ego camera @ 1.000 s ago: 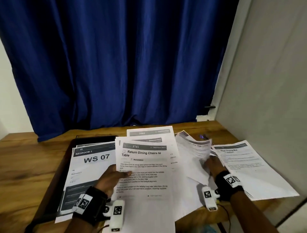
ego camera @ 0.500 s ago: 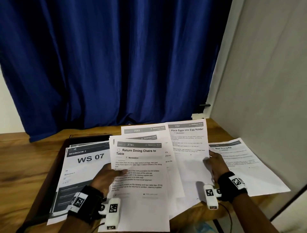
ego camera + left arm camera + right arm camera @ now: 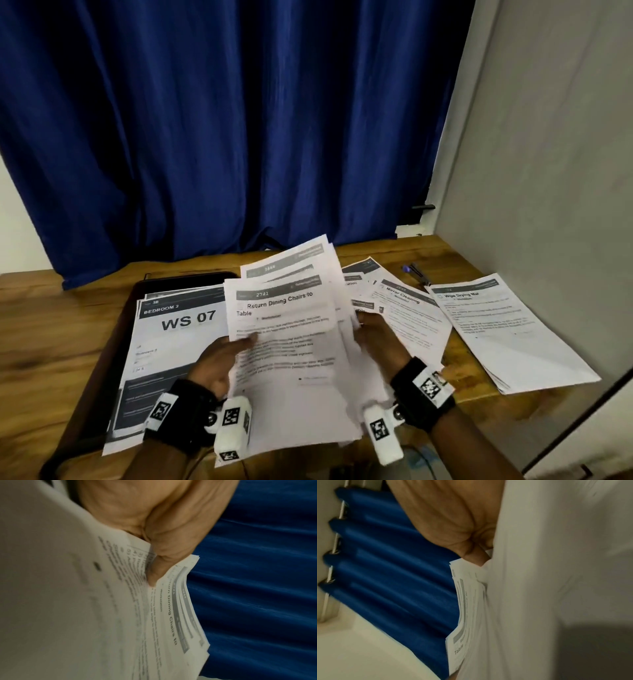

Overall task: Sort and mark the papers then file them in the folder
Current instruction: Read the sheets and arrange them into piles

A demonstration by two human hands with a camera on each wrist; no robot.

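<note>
Both hands hold a lifted sheaf of printed papers (image 3: 291, 339) over the near edge of the table; its top sheet reads "Return Dining Chairs to Table". My left hand (image 3: 222, 356) grips the sheaf's left edge, thumb on top (image 3: 159, 563). My right hand (image 3: 373, 339) grips its right edge, the thumb (image 3: 474, 553) pressed on the sheets. A black folder (image 3: 164, 284) lies open at the left with a "WS 07" sheet (image 3: 171, 342) on it. Loose sheets "Mirror Cleaning" (image 3: 411, 318) and "Wipe Drying Mat" (image 3: 507, 329) lie at the right.
A pen (image 3: 416, 272) lies on the wooden table (image 3: 51, 325) behind the right-hand sheets. A blue curtain (image 3: 222, 130) hangs behind the table and a grey wall (image 3: 548, 205) stands close on the right.
My right hand left the sheets lying on the table and came to the sheaf's right edge. The sheaf has been lifted and tilted, now gripped by both hands.
</note>
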